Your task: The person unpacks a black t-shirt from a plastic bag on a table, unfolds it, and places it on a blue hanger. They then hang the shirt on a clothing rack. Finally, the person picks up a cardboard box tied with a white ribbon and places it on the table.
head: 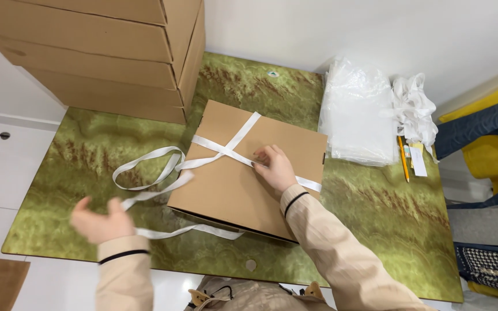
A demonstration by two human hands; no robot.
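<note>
A flat brown cardboard box (272, 138) lies on a green patterned mat (387, 219). A white ribbon (226, 148) crosses over its lid, and its loose ends loop onto the mat at the left. My right hand (273, 167) presses down on the ribbon near the crossing on the lid. My left hand (100, 222) is blurred and hovers over the mat left of the box, fingers spread, close to a trailing ribbon end; I cannot tell whether it touches it.
A stack of large cardboard boxes (99, 52) stands at the back left. Clear plastic bags (355, 115), bunched white ribbon (413, 106) and a yellow pencil (403, 158) lie at the right. A yellow and blue chair (485, 144) is further right.
</note>
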